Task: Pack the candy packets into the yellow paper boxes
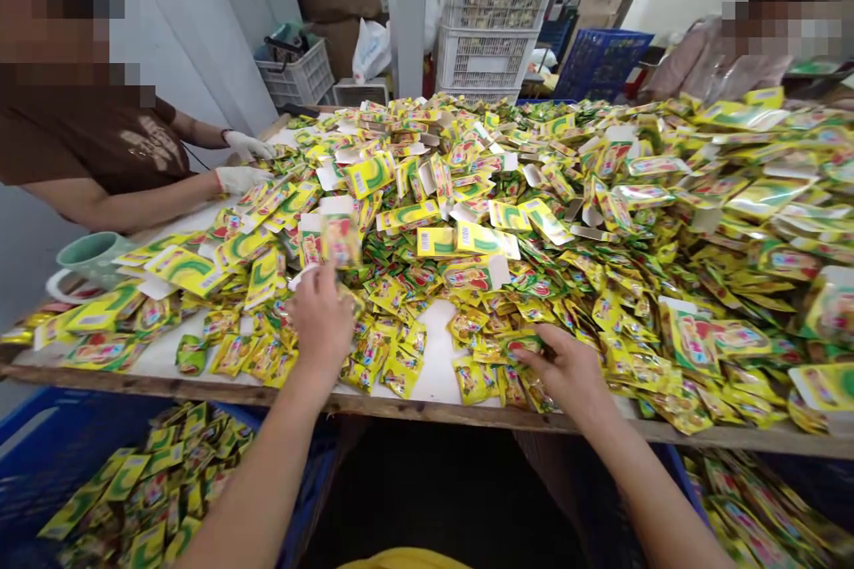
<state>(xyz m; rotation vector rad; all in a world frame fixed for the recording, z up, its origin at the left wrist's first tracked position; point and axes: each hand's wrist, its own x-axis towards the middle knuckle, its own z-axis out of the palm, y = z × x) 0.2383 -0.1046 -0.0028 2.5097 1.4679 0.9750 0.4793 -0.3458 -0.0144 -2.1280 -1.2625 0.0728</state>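
My left hand (324, 320) is closed on a small yellow carton (342, 240), held upright with its white flap up; motion blurs it a little. Below that hand, small yellow sachets (383, 342) lie loose along the front of the table (437, 356). Over on the right, my right hand (577, 373) has its thumb and fingers pinched at the edge of a green and yellow sachet (524, 343). More sachets lie under and around these fingers.
A large heap of open cartons (467, 151) and sachets covers the table. Blue crates (33, 436) with packed cartons stand below its front edge. A green mug (93, 258) is at left. A co-worker's gloved hands (244, 178) are at the far left; another person sits at far right.
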